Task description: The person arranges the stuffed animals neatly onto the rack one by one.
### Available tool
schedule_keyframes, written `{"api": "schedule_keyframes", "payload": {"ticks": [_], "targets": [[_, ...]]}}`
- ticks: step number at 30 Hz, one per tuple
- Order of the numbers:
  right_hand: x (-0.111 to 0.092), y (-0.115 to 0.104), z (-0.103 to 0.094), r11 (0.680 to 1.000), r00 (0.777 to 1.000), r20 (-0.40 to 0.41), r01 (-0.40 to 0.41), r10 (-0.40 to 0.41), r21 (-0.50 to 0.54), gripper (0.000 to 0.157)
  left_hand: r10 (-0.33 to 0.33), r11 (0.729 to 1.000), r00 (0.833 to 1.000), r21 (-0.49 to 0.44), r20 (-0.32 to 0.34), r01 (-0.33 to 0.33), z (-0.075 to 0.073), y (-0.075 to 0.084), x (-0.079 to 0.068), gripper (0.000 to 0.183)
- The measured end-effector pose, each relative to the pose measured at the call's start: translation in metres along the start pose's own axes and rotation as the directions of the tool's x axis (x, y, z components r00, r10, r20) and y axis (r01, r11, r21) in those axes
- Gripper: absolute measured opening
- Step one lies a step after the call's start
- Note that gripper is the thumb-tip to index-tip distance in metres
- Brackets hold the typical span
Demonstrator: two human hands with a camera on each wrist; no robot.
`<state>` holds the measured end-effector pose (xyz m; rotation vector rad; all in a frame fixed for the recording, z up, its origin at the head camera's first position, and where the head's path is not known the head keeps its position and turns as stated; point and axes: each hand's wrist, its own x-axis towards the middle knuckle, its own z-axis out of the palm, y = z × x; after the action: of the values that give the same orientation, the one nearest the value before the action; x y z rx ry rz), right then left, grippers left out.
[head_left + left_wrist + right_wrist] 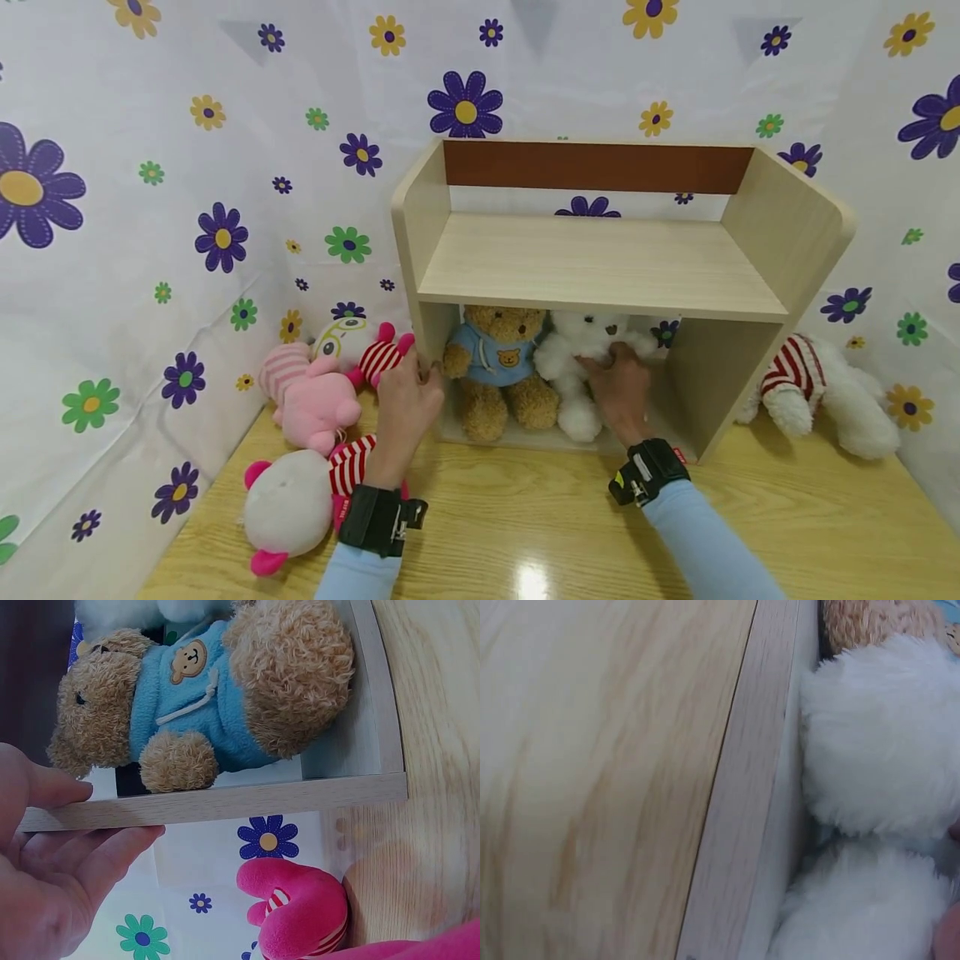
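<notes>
A small wooden shelf (600, 258) stands on the table. My left hand (410, 396) grips the front edge of its left side panel (112, 812), thumb inside and fingers outside. In the lower compartment a brown teddy bear (501, 375) in a blue hoodie sits upright at the left. Beside it sits a white teddy bear (581, 408), partly hidden by my right hand (621, 392), which holds it at the front of its body with thumb and bent fingers. The right wrist view shows the white bear's fluffy legs (885, 735) just inside the shelf's bottom board (742, 780).
Left of the shelf lie a pink plush toy (315, 412) and plush toys in red-striped clothes, one with a white head (288, 504). On the right, a white plush toy (847, 400) with red stripes lies against the flowered cloth (900, 283). The wooden table (510, 517) extends in front.
</notes>
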<state>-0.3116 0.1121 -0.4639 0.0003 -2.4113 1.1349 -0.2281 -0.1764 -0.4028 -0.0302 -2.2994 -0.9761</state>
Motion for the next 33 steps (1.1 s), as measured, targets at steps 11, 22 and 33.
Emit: {"api": "schedule_keyframes", "payload": {"ticks": [11,22,33], "targets": [[-0.003,-0.011,-0.003,0.999,0.992,0.125,-0.007,0.012,-0.036,0.064,0.005,1.000,1.000,0.009,-0.009,-0.005,-0.001,0.000,-0.002,0.018],[-0.017,-0.009,-0.037,0.993,0.903,0.427,0.002,0.049,-0.117,0.094,0.002,1.000,1.000,0.004,-0.009,-0.002,0.000,-0.002,0.000,0.020],[-0.038,-0.006,-0.043,0.980,0.893,0.450,0.084,0.005,-0.178,0.109,0.009,1.000,1.000,0.006,-0.011,-0.009,0.003,-0.003,-0.002,0.020]]}}
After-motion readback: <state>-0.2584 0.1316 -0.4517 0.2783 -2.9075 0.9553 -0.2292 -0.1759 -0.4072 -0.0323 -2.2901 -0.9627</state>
